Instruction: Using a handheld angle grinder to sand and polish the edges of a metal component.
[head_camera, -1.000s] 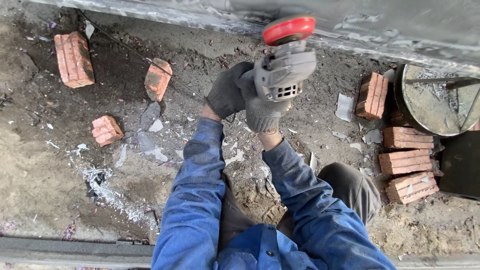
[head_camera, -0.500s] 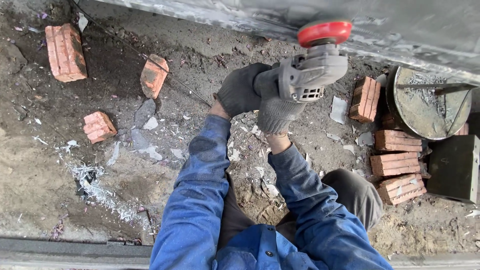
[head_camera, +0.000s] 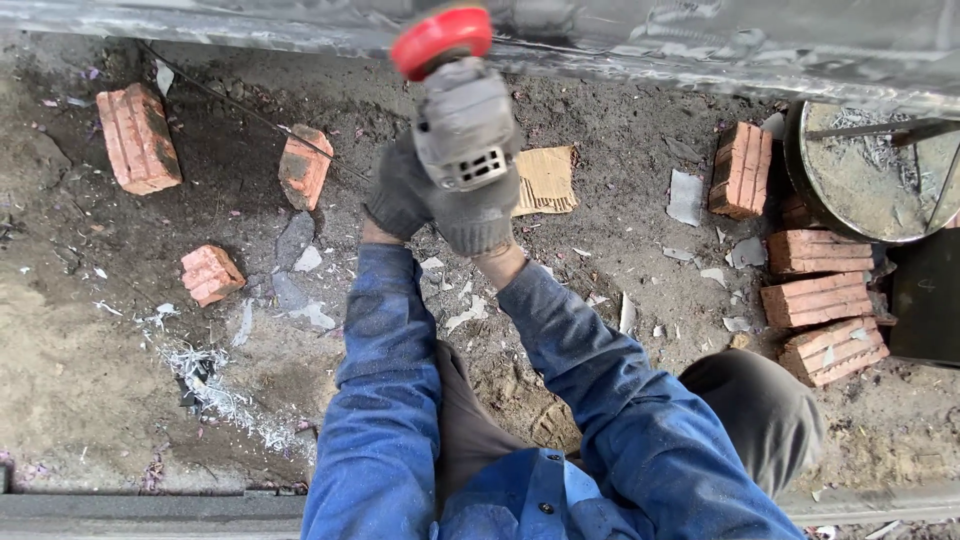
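Flat tan corrugated cardboard scrap (head_camera: 545, 180) lies on dirt just right of my hands. Grey angle grinder with red disc guard (head_camera: 455, 100) points up at the grey metal beam (head_camera: 700, 45). Gloved right hand (head_camera: 478, 215) clenched around its body, gloved left hand (head_camera: 398, 195) gripping its side; both blue-sleeved arms extended forward

Even, soft daylight; faint shadows, sharp focus, slight wide-angle edge distortion.
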